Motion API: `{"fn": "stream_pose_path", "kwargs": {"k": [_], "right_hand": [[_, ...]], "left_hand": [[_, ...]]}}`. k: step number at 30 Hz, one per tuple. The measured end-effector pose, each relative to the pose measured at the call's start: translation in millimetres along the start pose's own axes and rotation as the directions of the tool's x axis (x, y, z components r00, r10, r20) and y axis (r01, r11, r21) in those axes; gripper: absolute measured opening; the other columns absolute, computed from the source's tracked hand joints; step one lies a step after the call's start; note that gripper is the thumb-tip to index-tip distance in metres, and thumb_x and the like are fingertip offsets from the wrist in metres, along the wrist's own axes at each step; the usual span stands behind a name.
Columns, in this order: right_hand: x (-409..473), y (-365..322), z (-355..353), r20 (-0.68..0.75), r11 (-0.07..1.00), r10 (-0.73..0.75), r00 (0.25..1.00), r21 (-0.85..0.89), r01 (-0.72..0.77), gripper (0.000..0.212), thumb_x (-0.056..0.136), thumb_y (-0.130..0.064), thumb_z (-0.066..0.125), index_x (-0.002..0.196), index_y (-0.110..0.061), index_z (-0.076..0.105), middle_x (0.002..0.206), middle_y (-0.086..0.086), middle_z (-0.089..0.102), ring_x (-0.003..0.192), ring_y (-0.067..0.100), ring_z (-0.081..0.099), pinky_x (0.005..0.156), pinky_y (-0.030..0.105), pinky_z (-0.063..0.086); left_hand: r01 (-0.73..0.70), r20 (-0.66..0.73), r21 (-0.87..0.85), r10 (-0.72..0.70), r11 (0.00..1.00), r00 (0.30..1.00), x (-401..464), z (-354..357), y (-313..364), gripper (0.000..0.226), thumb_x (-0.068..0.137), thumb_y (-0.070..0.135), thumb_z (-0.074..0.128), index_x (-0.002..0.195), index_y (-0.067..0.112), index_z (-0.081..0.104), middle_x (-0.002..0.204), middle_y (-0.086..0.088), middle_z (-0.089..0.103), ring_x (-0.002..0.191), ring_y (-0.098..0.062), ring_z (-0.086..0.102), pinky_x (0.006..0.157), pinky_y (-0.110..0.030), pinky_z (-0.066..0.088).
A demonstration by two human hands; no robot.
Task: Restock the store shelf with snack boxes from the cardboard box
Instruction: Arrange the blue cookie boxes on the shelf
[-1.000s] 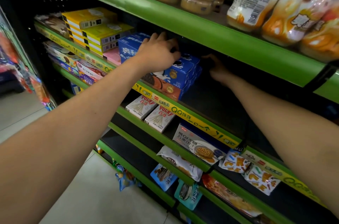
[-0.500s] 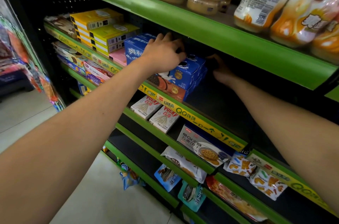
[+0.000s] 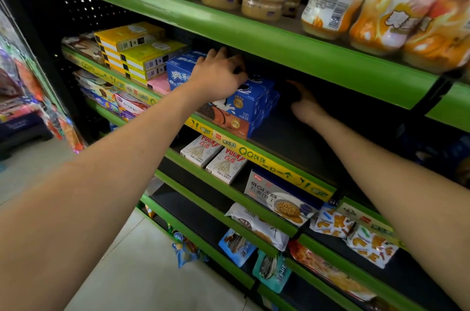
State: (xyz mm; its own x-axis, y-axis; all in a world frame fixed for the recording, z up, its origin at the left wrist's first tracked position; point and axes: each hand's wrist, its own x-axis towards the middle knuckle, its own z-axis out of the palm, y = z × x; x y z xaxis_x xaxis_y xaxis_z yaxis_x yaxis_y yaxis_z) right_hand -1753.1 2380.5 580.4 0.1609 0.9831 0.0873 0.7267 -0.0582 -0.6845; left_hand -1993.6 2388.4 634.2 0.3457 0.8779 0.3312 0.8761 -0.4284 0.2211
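Resting atop the blue snack boxes (image 3: 250, 102), the left hand (image 3: 218, 74) curls its grip over them; right hand (image 3: 304, 104) unclear.

Your blue snack boxes (image 3: 250, 103) sit stacked on the green shelf (image 3: 256, 155) behind its yellow price strip, printed with dark sandwich biscuits and white lettering. The top one lies flat with its long side running back into the shelf. More blue boxes (image 3: 181, 71) stand just to the left, touching the stack. The shelf's dark floor to the right is bare.
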Motion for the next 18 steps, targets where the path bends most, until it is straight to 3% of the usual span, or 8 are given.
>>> {"fn": "stream_pose_path", "kwargs": {"k": [2, 5, 8, 11, 15, 18], "right_hand": [[-17, 2, -3, -0.037, 0.997, 0.032, 0.999, -0.067, -0.035, 0.061, 0.094, -0.002, 0.053, 0.150, -0.022, 0.039, 0.152, 0.010, 0.043, 0.133, 0.029, 0.047, 0.100, 0.027, 0.039], [-48, -1, -7, 0.001, 0.995, -0.003, 1.000, -0.102, 0.003, 0.055, 0.091, -0.008, 0.061, 0.144, -0.015, 0.048, 0.149, 0.013, 0.044, 0.134, 0.028, 0.044, 0.097, 0.017, 0.032], [-87, -3, -18, 0.049, 0.986, -0.024, 0.999, -0.166, 0.031, 0.050, 0.092, -0.013, 0.060, 0.141, -0.013, 0.051, 0.151, 0.012, 0.037, 0.139, 0.026, 0.038, 0.108, 0.019, 0.026], [-133, 2, -38, 0.019, 0.963, -0.042, 0.999, -0.266, 0.046, 0.047, 0.094, -0.021, 0.058, 0.140, -0.015, 0.052, 0.154, 0.009, 0.035, 0.140, 0.029, 0.036, 0.113, 0.028, 0.027], [-199, 22, -63, -0.119, 0.844, -0.008, 0.993, -0.533, -0.058, 0.049, 0.093, -0.029, 0.056, 0.141, -0.018, 0.051, 0.151, 0.011, 0.040, 0.135, 0.037, 0.037, 0.118, 0.046, 0.022], [-227, 39, -70, -0.188, 0.675, 0.116, 0.975, -0.706, -0.216, 0.057, 0.094, -0.039, 0.052, 0.147, -0.020, 0.040, 0.154, 0.018, 0.032, 0.137, 0.042, 0.032, 0.118, 0.057, 0.015]], "left_hand": [[-0.011, 0.025, 0.014, 0.010, 1.000, 1.000, -1, -3, 3, 0.038, 0.098, 0.041, 0.043, 0.130, 0.025, 0.055, 0.136, -0.017, 0.045, 0.127, -0.037, 0.039, 0.102, -0.049, 0.033], [-0.039, 0.029, -0.003, 0.039, 0.999, 0.999, -1, -10, 8, 0.038, 0.098, 0.035, 0.045, 0.130, 0.019, 0.058, 0.142, -0.013, 0.046, 0.133, -0.031, 0.037, 0.108, -0.049, 0.030], [-0.130, 0.089, 0.053, 0.125, 0.990, 0.988, 3, -23, 15, 0.040, 0.102, 0.029, 0.046, 0.136, 0.010, 0.055, 0.144, -0.018, 0.048, 0.134, -0.036, 0.041, 0.111, -0.048, 0.033], [-0.157, 0.112, -0.060, 0.163, 0.986, 0.980, 6, -33, 27, 0.038, 0.103, 0.008, 0.041, 0.137, -0.006, 0.049, 0.143, -0.035, 0.043, 0.132, -0.049, 0.041, 0.111, -0.051, 0.030], [-0.128, 0.092, -0.017, 0.129, 0.992, 0.987, -15, -25, 55, 0.038, 0.100, 0.029, 0.043, 0.118, 0.003, 0.063, 0.128, -0.030, 0.057, 0.120, -0.045, 0.051, 0.099, -0.049, 0.044], [-0.230, -0.018, -0.041, 0.229, 0.972, 0.973, -48, 2, 89, 0.027, 0.096, 0.029, 0.053, 0.109, 0.010, 0.068, 0.117, -0.022, 0.058, 0.116, -0.040, 0.048, 0.097, -0.049, 0.042]]}}
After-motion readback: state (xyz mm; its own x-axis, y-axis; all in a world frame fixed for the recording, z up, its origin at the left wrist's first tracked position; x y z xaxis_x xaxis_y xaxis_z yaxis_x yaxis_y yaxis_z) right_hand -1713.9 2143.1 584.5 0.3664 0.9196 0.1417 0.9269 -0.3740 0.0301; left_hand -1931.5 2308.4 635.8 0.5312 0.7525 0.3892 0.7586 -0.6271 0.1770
